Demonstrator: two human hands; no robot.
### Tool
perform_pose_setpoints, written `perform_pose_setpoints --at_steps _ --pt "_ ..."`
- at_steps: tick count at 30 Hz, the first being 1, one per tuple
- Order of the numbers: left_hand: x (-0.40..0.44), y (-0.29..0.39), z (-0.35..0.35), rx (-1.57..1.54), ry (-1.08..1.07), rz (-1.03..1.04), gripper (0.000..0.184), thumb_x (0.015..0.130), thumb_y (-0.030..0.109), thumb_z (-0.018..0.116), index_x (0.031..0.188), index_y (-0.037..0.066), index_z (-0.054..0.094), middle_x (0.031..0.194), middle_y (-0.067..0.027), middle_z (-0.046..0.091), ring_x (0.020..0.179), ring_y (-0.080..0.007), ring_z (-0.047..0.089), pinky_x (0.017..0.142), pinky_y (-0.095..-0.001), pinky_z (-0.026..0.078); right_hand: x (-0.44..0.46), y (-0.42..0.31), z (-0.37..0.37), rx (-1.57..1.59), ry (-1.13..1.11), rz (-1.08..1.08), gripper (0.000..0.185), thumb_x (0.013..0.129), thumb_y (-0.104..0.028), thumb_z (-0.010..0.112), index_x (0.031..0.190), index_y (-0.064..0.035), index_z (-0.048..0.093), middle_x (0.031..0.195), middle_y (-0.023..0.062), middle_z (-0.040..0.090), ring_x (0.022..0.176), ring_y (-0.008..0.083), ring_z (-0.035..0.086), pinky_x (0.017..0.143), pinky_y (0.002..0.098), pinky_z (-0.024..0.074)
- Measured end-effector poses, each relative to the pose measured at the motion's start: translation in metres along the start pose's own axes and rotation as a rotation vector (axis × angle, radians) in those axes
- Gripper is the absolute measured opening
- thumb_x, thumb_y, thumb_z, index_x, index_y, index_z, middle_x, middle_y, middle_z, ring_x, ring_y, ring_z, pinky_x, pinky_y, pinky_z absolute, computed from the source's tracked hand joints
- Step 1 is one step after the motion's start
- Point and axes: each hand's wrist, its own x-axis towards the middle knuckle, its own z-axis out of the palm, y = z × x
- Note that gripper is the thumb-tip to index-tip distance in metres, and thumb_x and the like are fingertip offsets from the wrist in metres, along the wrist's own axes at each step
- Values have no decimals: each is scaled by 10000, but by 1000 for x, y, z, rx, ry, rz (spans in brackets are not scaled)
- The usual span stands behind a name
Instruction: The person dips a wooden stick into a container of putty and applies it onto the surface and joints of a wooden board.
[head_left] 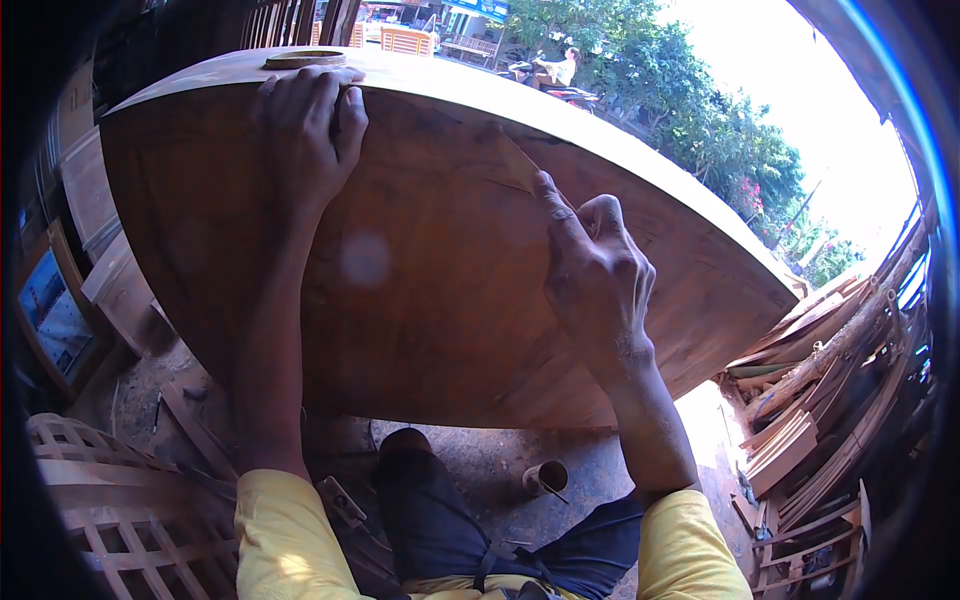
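Observation:
A large brown wooden panel (pixel 400 270) stands in front of me, with a pale, sunlit surface (pixel 440 80) running back from its top edge. My left hand (pixel 315 125) is at that edge on the left, its fingers bent over the top and the thumb against the front. Just behind those fingers lies a round ring-shaped object (pixel 305 59). Against the upper right of the panel, my right hand (pixel 600 265) is closed round a thin flat blade like a putty knife (pixel 518 162), index finger stretched along it. Its handle is hidden in my palm.
A cylindrical can (pixel 545 478) with a stick-like thing in it stands on the floor between my legs. Wood strips and boards (pixel 785 450) are piled at right. A slatted wooden piece (pixel 130 510) and a framed glass panel (pixel 58 310) are at left.

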Motion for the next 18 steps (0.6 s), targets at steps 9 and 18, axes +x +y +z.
perform_pose_setpoints --at_steps 9,18 --pt "-1 -3 3 -10 -7 6 166 1011 228 602 1011 88 690 994 -96 664 971 -302 648 977 -467 458 -10 25 -13 60 17 -8 637 898 -43 758 1479 -287 665 938 46 588 773 218 694 589 423 598" --pt "1 -1 -1 -42 -17 19 156 1027 211 594 1061 115 713 1024 -75 693 1004 -293 660 986 -455 462 -25 41 2 145 91 76 555 933 -18 758 1437 -246 708 892 57 606 654 210 639 580 406 542"
